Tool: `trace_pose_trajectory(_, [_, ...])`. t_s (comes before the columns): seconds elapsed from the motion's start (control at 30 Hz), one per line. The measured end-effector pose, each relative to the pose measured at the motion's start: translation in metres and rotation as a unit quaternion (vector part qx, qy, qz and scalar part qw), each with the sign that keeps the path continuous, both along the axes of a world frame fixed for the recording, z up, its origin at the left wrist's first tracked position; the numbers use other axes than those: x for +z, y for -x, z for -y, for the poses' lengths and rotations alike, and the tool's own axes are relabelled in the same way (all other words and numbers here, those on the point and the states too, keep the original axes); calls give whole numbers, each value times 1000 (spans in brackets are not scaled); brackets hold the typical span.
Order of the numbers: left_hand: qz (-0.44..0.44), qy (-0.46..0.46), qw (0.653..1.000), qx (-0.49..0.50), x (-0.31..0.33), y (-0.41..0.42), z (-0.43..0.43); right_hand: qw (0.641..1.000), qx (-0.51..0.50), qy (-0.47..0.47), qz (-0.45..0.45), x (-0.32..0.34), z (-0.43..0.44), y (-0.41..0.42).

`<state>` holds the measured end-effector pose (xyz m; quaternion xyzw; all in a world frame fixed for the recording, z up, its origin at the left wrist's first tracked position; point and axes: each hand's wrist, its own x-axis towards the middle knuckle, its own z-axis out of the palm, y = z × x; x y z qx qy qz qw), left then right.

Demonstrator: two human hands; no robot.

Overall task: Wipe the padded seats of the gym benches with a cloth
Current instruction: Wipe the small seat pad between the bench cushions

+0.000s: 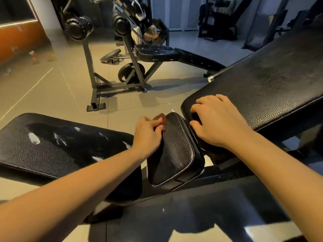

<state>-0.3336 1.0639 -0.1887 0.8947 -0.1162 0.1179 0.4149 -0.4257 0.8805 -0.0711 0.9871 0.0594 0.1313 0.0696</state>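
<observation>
Watching from the side, I'd say this is mid-wipe on the small seat [174, 151] of the incline bench, right up at its far corner. The left grip [148, 135] is closed round a bunched-up reddish-brown cloth [160, 119], knuckles up. The cloth is pressed on the seat's far left edge, with only a bit of it poking out past the fingers. The right grip [218, 124] has its fingers curled over the low end of the tilted backrest [262, 81], just beside the seat. Looks like bracing more than anything.

Next move, my guess: drag the cloth down the length of the seat toward the near end, keeping it flat on the cover, and run it along the piped seam round the rim, since grime would sit there. The cloth is balled pretty tight, so opening it out would cover more per pass.

As for the seat itself: black pebbled leather-look cover, rounded corners, pale piping, a dull sheen, no tears that I can see. Can't tell if it's damp or just catching the light. The flat pad [61, 145] to the left has shiny pale streaks, could be wet marks or glare. Another bench [157, 53] stands well off across the tiled floor [52, 95].
</observation>
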Motion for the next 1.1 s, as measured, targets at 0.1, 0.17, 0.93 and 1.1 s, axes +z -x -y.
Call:
trace_pose_trajectory(0.1, [47,16,997,-54,5,58,-1,1000,2,2,6,0,0,0])
trace_pose_trajectory(0.17, [93,1,987,-133,5,101,-12,1000,3,10,8,-1,0,-1])
trace_pose_trajectory(0.93, [16,-3,1000,-9,-15,33,-25,1000,7,24,1,-4,-1,1])
trace_pose_trajectory(1.1, [51,26,997,-61,-6,124,-17,999,8,31,5,-3,-1,0])
